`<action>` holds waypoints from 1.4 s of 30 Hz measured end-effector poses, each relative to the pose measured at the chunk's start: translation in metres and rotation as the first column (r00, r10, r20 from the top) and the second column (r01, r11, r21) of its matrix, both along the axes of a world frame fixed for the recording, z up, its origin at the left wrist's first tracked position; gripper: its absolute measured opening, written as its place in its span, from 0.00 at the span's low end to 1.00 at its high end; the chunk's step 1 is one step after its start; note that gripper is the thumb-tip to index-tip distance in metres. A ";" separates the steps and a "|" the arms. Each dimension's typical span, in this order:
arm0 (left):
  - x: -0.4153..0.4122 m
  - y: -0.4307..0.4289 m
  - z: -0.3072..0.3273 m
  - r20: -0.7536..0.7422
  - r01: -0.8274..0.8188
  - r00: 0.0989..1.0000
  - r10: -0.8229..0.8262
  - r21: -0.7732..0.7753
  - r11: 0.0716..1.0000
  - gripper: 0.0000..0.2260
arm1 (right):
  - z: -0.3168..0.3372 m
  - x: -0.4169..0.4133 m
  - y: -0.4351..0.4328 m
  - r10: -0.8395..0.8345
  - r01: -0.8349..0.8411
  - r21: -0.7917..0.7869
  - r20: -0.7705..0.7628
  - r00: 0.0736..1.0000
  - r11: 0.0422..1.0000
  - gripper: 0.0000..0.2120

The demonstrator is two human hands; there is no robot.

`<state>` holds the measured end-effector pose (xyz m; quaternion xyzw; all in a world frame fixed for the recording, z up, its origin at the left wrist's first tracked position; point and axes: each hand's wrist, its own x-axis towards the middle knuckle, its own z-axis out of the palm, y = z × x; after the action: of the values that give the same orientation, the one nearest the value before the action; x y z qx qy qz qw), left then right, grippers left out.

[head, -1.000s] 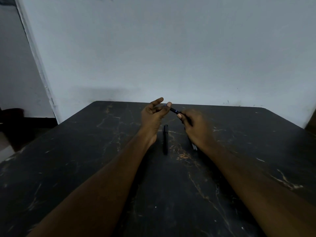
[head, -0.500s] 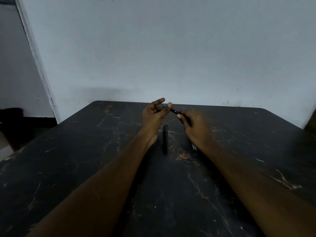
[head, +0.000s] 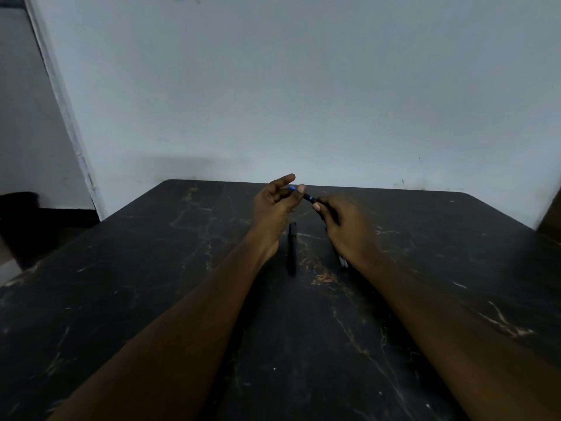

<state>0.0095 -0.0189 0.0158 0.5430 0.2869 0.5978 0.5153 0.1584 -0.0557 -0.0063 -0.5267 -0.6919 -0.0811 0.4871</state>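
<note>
Both hands are raised just above the dark marbled table (head: 151,284), fingertips turned toward each other, with 1 thin dark pen (head: 309,197) bridging the short gap between them. The left hand (head: 273,208) pinches the pen's blue end (head: 292,188): the thumb tip lies on the near side of that end, the curled middle fingers close on it from the far side, and the index finger sticks out nearly straight above it, touching nothing. The right hand (head: 346,226) grips the other part of the pen, its fingers curled round the barrel and the thumb tip pressed on it just right of the bare stretch. That bare stretch slopes down from the left thumb to the right thumb, and the rest of the barrel is hidden inside the right fingers. Below the left fingertips, between the 2 wrists, a black marker (head: 292,247) lies flat on the table, pointing away from the person, just beside the heel of the left hand and touched by neither hand. Under the heel of the right hand a small pale tip (head: 343,262) shows; whether it is the tail of the held pen or a separate thing cannot be told. A plain pale wall (head: 303,86) stands beyond the fingers.
</note>
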 end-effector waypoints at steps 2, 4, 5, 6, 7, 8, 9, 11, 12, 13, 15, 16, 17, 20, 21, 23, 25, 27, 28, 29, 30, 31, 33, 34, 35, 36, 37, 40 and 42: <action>0.001 0.000 -0.001 -0.002 -0.007 1.000 0.007 -0.009 1.000 0.12 | 0.000 0.000 0.000 0.003 -0.003 0.004 0.000 1.000 1.000 0.11; 0.001 0.001 -0.001 -0.001 0.004 1.000 -0.004 -0.018 1.000 0.11 | 0.000 0.001 0.000 0.007 -0.007 0.007 -0.012 1.000 1.000 0.10; 0.000 0.001 -0.001 0.004 0.021 1.000 -0.021 -0.023 1.000 0.12 | 0.000 0.002 0.000 0.006 -0.005 0.005 -0.020 1.000 1.000 0.11; -0.001 0.002 0.000 0.010 0.047 0.999 -0.047 -0.030 0.998 0.13 | 0.000 0.002 0.000 0.001 -0.001 0.004 -0.027 1.000 1.000 0.11; -0.003 0.003 0.001 0.013 0.075 0.997 -0.075 -0.036 0.997 0.15 | 0.000 0.002 0.000 -0.005 0.005 0.006 -0.032 0.999 1.000 0.11; -0.004 0.004 0.001 0.010 0.098 0.995 -0.097 -0.040 0.994 0.16 | 0.000 0.002 0.000 -0.009 0.009 0.010 -0.034 0.999 1.000 0.12; -0.005 0.005 0.000 0.007 0.112 0.994 -0.111 -0.039 0.993 0.16 | 0.000 0.002 0.000 -0.008 0.009 0.014 -0.035 0.999 1.000 0.12; -0.005 0.004 0.000 0.028 0.115 0.993 -0.115 -0.029 0.993 0.18 | -0.001 0.002 0.001 -0.004 0.005 0.018 -0.031 1.000 1.000 0.12; -0.005 0.004 0.000 0.041 0.103 0.994 -0.102 -0.021 0.994 0.18 | -0.001 0.002 0.001 -0.002 0.002 0.018 -0.027 1.000 1.000 0.12; -0.004 0.003 0.000 0.038 0.078 0.996 -0.077 -0.014 0.997 0.18 | -0.001 0.002 0.001 0.001 -0.001 0.018 -0.023 1.000 1.000 0.12; -0.003 0.001 0.001 0.005 0.018 1.000 -0.018 -0.008 1.000 0.17 | -0.002 0.003 0.002 0.008 -0.008 0.017 -0.015 1.000 1.000 0.11; -0.003 0.001 0.001 -0.003 -0.001 1.000 0.001 -0.014 1.000 0.16 | -0.002 0.003 0.003 0.008 -0.007 0.016 -0.013 1.000 1.000 0.11; -0.003 0.001 0.001 -0.002 -0.012 1.000 0.012 -0.025 1.000 0.15 | -0.003 0.003 0.003 0.004 -0.004 0.016 -0.013 1.000 1.000 0.11; -0.003 0.002 0.001 -0.020 -0.040 0.999 0.039 -0.053 0.998 0.09 | -0.003 0.004 0.003 -0.011 0.011 0.025 0.000 1.000 1.000 0.10; -0.003 0.002 0.001 -0.030 -0.052 0.998 0.050 -0.058 0.997 0.08 | -0.003 0.004 0.003 -0.010 0.010 0.026 0.002 1.000 1.000 0.11; -0.003 0.004 0.000 -0.038 -0.078 0.996 0.076 -0.068 0.995 0.10 | -0.002 0.004 0.003 0.010 -0.010 0.010 -0.004 1.000 1.000 0.13; -0.003 0.006 0.000 -0.038 -0.105 0.994 0.102 -0.067 0.992 0.12 | -0.001 0.003 0.003 0.023 -0.023 -0.002 0.019 1.000 1.000 0.14; -0.004 0.007 -0.001 -0.020 -0.136 0.991 0.135 -0.068 0.988 0.13 | -0.001 0.002 0.002 0.015 -0.015 0.003 0.055 0.998 1.000 0.13; -0.005 0.008 0.000 -0.002 -0.156 0.988 0.156 -0.079 0.985 0.13 | -0.001 0.002 0.001 0.006 -0.007 0.010 0.063 0.998 1.000 0.12; -0.007 0.009 0.001 0.019 -0.177 0.984 0.179 -0.097 0.980 0.15 | -0.002 0.002 0.001 0.001 -0.002 0.017 0.062 0.998 1.000 0.11; -0.009 0.010 0.002 0.045 -0.199 0.978 0.206 -0.115 0.973 0.16 | -0.002 0.002 0.001 0.000 -0.001 0.019 0.052 0.999 1.000 0.11; -0.012 0.012 0.003 0.075 -0.226 0.969 0.237 -0.129 0.965 0.17 | -0.002 0.002 0.000 0.001 -0.002 0.014 0.037 0.999 1.000 0.11; -0.020 0.018 0.004 0.122 -0.281 0.946 0.299 -0.147 0.948 0.18 | -0.001 0.003 0.000 -0.003 0.003 0.001 0.009 1.000 1.000 0.10; -0.024 0.021 0.004 0.128 -0.302 0.938 0.321 -0.151 0.941 0.19 | -0.001 0.003 -0.001 -0.011 0.011 0.000 0.000 1.000 1.000 0.10; -0.028 0.023 0.004 0.119 -0.320 0.934 0.338 -0.149 0.936 0.19 | -0.001 0.003 -0.002 -0.021 0.021 0.003 -0.007 1.000 1.000 0.10; -0.033 0.025 0.003 0.095 -0.336 0.932 0.351 -0.142 0.931 0.19 | -0.001 0.003 -0.002 -0.033 0.033 0.010 -0.012 0.999 0.999 0.10; -0.037 0.028 0.002 0.049 -0.357 0.929 0.366 -0.127 0.925 0.19 | -0.001 0.003 -0.003 -0.047 0.047 0.018 -0.017 0.999 0.999 0.10; -0.047 0.031 -0.003 -0.233 -0.415 0.885 0.403 -0.003 0.910 0.15 | 0.001 0.002 -0.005 -0.070 0.070 0.015 -0.025 0.997 0.997 0.10; -0.050 0.030 -0.008 -0.433 -0.404 0.806 0.404 0.096 0.910 0.14 | 0.002 0.002 -0.006 -0.070 0.070 0.010 -0.030 0.997 0.998 0.10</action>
<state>-0.0410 0.0110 0.0079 0.5910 0.5054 0.5539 0.2974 0.1605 -0.0620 -0.0042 -0.5490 -0.6654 -0.0941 0.4970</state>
